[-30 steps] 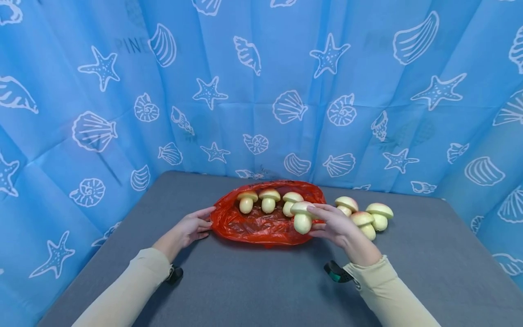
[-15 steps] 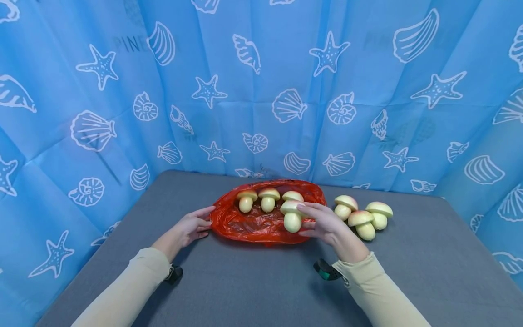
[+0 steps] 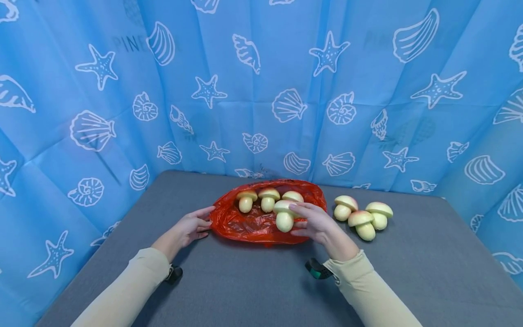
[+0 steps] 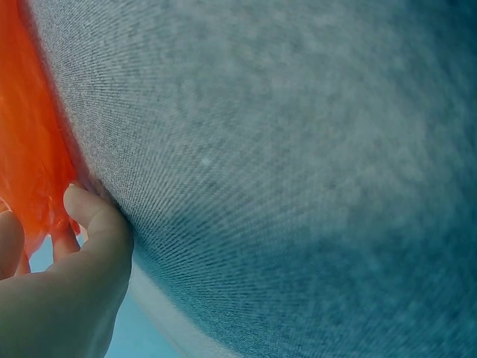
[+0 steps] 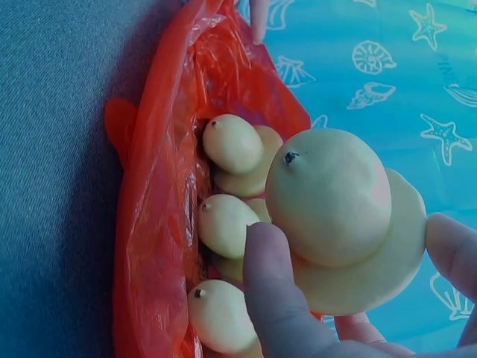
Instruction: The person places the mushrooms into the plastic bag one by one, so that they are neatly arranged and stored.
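Note:
A red plastic bag (image 3: 249, 229) lies on the grey table with its mouth spread wide. Inside its back part stand three toy mushrooms with pale stems and rounded caps, such as the left mushroom (image 3: 246, 204). At the bag's left end, my left hand (image 3: 188, 230) holds the rim with its fingertips. My right hand (image 3: 316, 225) grips another mushroom (image 3: 284, 220) by its cap, over the front right of the bag mouth. In the right wrist view, fingers and thumb surround that held mushroom (image 5: 328, 198), its stem toward the camera.
To the right of the bag, three more mushrooms cluster on the table (image 3: 408, 272), among them the front mushroom (image 3: 363, 225). A blue curtain (image 3: 261, 91) with white shells and starfish hangs behind and at both sides.
My right hand has moved left with its mushroom, from the bag's right edge further over the mouth, now partly covering the right mushroom inside. My left hand stays at the rim.

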A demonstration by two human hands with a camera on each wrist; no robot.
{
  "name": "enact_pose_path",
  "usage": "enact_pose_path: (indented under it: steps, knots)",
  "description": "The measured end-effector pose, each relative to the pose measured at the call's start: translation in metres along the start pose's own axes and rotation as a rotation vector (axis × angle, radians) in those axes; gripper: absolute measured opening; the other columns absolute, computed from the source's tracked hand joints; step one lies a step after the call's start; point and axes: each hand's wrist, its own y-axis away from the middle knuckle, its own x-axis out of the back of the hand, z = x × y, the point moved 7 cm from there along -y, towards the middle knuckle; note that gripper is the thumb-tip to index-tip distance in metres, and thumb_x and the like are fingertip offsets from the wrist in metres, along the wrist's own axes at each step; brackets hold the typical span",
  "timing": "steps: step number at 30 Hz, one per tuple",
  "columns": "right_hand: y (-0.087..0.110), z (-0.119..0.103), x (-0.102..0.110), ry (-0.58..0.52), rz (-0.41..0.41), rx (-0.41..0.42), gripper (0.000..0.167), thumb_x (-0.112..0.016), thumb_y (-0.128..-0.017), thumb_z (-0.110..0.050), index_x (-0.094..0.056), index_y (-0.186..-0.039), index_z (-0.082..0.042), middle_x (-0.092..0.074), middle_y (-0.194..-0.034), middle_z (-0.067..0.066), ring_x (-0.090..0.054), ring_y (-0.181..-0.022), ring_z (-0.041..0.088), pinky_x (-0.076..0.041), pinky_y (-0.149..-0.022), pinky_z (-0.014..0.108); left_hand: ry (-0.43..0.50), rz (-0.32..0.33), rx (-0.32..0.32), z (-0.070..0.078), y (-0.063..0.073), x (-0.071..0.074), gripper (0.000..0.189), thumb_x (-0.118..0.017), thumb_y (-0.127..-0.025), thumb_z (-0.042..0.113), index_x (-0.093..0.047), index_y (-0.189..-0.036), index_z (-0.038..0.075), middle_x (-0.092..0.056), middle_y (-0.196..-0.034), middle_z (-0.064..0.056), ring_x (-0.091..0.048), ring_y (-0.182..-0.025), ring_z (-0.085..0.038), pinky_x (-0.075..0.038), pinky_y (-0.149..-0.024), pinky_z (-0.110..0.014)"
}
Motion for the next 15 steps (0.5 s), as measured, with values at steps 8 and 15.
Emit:
enact_pose_path:
  steps: [8, 15]
  knots:
    - [-0.003, 0.001, -0.007, 0.011, 0.011, -0.009, 0.063, -0.051, -0.1, -0.025, -0.022, -0.149, 0.004, -0.031, -0.146, 0.02, -0.057, -0.092, 0.024, -0.053, -0.081, 0.04, 0.001, 0.0, 0.0, 0.0, 0.002, -0.001, 0.056, -0.046, -0.097, -0.002, -0.036, -0.151, 0.011, -0.031, -0.154, -0.019, -0.058, -0.086, -0.015, -0.046, -0.085, -0.035]
    - [-0.007, 0.003, -0.012, -0.007, 0.03, -0.013, 0.063, -0.053, -0.1, -0.025, -0.025, -0.148, 0.002, -0.033, -0.145, 0.02, -0.056, -0.094, 0.026, -0.051, -0.087, 0.047, 0.002, 0.009, 0.004, 0.001, 0.001, 0.0, 0.055, -0.045, -0.097, -0.002, -0.037, -0.151, 0.011, -0.033, -0.153, -0.018, -0.058, -0.088, -0.017, -0.046, -0.086, -0.036]
